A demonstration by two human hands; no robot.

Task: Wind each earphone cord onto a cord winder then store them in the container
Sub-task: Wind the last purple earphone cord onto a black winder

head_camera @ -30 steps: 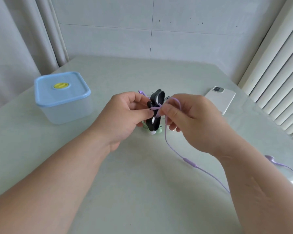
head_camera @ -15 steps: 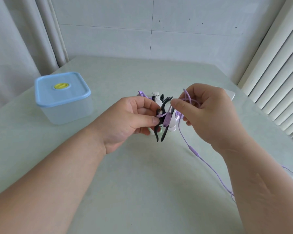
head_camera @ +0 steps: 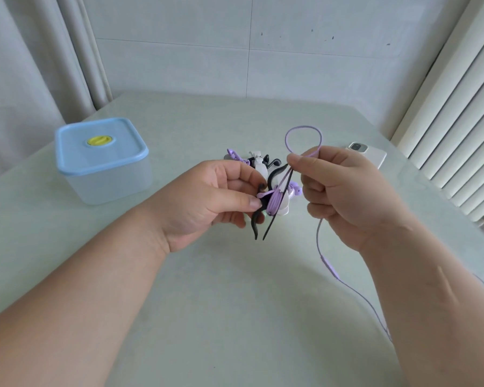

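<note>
Pinching the cord winder [head_camera: 283,205] between thumb and curled fingers, the left hand [head_camera: 207,196] holds it above mid-surface [head_camera: 235,303]; the right hand [head_camera: 344,196] pinches a raised loop of purple earphone cord [head_camera: 329,266]. The lidded container [head_camera: 101,160] sits near the left edge.

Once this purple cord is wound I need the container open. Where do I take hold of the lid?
Probably the overhanging rim of the blue lid, at the corner nearest the left hand, coming from the right and hooking under the lip. The container stands upright and closed; the yellow knob on top looks too flat to pinch.
</note>
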